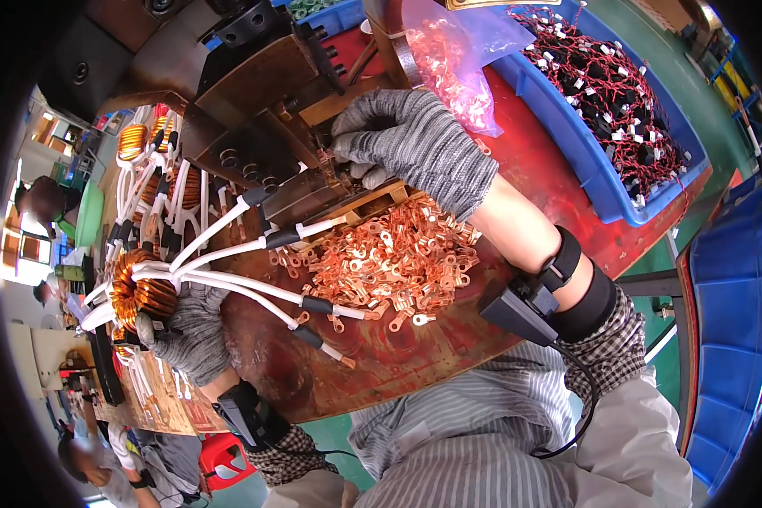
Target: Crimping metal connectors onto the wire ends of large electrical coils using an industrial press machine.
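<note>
My left hand (190, 334), in a grey knit glove, is closed round a copper-wound ring coil (140, 288). Several white-sleeved leads (237, 284) with black bands fan out from the coil to the right. One lead ends in a copper ring lug; another shows a bare copper tip. My right hand (415, 144), gloved alike, reaches into the tooling of a dark metal press (262, 127). Its fingers are pinched together at the die, and what they hold is hidden. Below it lies a heap of loose copper lugs (398, 254) on the worn red table (313, 372).
Behind the left hand, more coils (133, 142) with white leads are piled beside the press. A blue bin (567, 144) of red-and-black wired parts stands at the right. A purple-tinted plastic bag (453, 76) of lugs sits beyond my right hand. Other people are at the far left.
</note>
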Motion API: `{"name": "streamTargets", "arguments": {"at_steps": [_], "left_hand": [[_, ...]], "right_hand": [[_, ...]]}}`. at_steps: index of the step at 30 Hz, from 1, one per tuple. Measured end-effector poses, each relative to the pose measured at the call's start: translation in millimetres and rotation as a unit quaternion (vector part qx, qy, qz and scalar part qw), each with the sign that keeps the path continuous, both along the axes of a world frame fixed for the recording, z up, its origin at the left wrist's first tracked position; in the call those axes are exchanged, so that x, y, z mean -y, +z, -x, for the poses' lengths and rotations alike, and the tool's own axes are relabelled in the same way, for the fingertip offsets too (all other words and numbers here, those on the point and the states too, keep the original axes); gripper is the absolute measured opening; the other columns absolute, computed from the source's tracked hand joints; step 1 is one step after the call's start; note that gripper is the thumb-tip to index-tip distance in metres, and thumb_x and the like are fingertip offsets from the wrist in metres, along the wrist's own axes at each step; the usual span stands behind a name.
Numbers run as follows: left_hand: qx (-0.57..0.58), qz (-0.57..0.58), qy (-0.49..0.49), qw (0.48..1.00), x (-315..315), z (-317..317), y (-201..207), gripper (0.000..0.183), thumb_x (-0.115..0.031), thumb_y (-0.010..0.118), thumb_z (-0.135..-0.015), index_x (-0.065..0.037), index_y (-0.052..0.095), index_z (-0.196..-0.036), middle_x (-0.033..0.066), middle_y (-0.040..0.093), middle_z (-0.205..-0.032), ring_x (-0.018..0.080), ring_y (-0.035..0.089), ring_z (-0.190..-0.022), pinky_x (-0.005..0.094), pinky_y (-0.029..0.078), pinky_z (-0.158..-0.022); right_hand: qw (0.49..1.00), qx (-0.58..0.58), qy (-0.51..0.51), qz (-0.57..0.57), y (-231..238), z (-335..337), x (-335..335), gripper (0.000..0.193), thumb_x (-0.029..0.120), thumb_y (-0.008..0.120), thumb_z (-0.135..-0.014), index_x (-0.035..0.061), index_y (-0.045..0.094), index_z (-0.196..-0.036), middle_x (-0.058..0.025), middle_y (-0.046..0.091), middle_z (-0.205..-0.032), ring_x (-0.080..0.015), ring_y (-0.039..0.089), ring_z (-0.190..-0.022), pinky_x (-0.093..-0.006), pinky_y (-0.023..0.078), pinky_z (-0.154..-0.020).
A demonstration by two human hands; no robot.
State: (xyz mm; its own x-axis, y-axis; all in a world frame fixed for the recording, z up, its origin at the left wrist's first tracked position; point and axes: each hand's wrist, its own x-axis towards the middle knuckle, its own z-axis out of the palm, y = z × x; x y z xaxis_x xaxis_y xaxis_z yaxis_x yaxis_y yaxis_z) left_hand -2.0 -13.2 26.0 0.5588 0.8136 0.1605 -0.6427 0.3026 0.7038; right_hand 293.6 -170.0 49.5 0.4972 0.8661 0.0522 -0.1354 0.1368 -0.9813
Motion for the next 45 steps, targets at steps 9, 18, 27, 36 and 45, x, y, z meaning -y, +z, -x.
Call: {"name": "streamTargets", "arguments": {"at_steps": [9, 18, 27, 36, 45], "left_hand": [[-0.004, -0.021, 0.004, 1.000, -2, 3, 0, 0.073, -0.043, 0.059, -0.069, -0.008, 0.032, -0.127, 0.0227, 0.037, -0.123, 0.0405, 0.036, -0.114, 0.0580, 0.033, -0.090], [-0.003, -0.026, -0.007, 1.000, 3, -3, 3, 0.073, -0.044, 0.060, -0.068, -0.009, 0.034, -0.126, 0.0230, 0.039, -0.122, 0.0406, 0.038, -0.113, 0.0605, 0.033, -0.089], [0.064, -0.004, 0.007, 0.998, 9, -6, -1, 0.068, -0.047, 0.059, -0.065, -0.016, 0.040, -0.123, 0.0106, 0.044, -0.119, 0.0352, 0.043, -0.108, 0.0569, 0.034, -0.088], [0.097, -0.055, -0.021, 0.994, 20, -16, 2, 0.076, -0.040, 0.065, -0.063, -0.010, 0.034, -0.126, 0.0150, 0.041, -0.123, 0.0339, 0.043, -0.109, 0.0520, 0.036, -0.091], [0.202, -0.057, -0.097, 0.973, 12, -5, -4, 0.092, -0.048, 0.069, -0.057, -0.008, 0.028, -0.129, 0.0184, 0.038, -0.125, 0.0325, 0.041, -0.112, 0.0510, 0.034, -0.093]], "right_hand": [[0.993, 0.085, -0.081, 0.002, 4, -5, 9, 0.019, 0.015, 0.064, -0.075, 0.0000, 0.058, -0.083, -0.0034, 0.057, -0.063, -0.0074, 0.052, -0.050, -0.0205, 0.043, -0.041], [0.969, 0.059, -0.212, -0.112, 14, -11, 23, 0.015, 0.018, 0.060, -0.079, 0.0029, 0.058, -0.079, 0.0008, 0.055, -0.061, -0.0040, 0.050, -0.050, -0.0180, 0.040, -0.042], [0.837, 0.465, -0.207, -0.200, 28, 23, 38, 0.014, 0.014, 0.060, -0.077, 0.0015, 0.059, -0.083, -0.0069, 0.060, -0.074, -0.0146, 0.056, -0.066, -0.0253, 0.045, -0.057], [0.741, 0.648, 0.136, -0.112, 61, 101, 54, 0.019, 0.020, 0.059, -0.069, 0.0036, 0.058, -0.078, -0.0103, 0.055, -0.078, -0.0266, 0.051, -0.076, -0.0368, 0.042, -0.067], [0.833, 0.551, -0.045, -0.010, 47, 61, 62, 0.042, 0.038, 0.049, -0.080, 0.0007, 0.058, -0.096, -0.0145, 0.056, -0.087, -0.0294, 0.052, -0.089, -0.0326, 0.040, -0.078]]}}
